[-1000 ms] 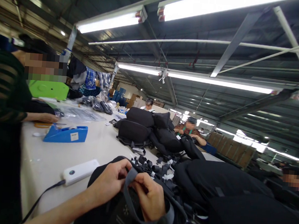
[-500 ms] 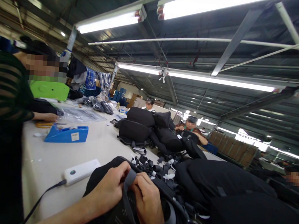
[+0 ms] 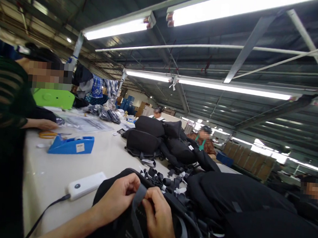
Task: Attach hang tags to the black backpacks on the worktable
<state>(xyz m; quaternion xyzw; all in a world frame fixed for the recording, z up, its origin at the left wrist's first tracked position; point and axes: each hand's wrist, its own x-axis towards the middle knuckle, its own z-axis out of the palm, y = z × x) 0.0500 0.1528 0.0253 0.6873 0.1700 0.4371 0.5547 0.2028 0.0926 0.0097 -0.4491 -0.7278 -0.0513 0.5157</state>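
Observation:
A grey webbing strap rises in a loop between my hands, over a black bag with faint print on it. My left hand pinches the strap's upper part from the left. On its other side my right hand is closed with bent fingers on the strap's edge. The fingertips of both hands nearly meet at the top of the loop. Just beyond them lies a heap of short dark straps and buckles with white tags among them.
A white power bank with a black cable and a blue tape dispenser lie on the white table. Orange-handled scissors sit by a co-worker's hand. Black bags are piled ahead and to the right.
My fingers have shifted slightly along the strap, which stays between them. The co-worker's hand at left has drawn back from the scissors. A person behind the bag pile has lowered their arms.

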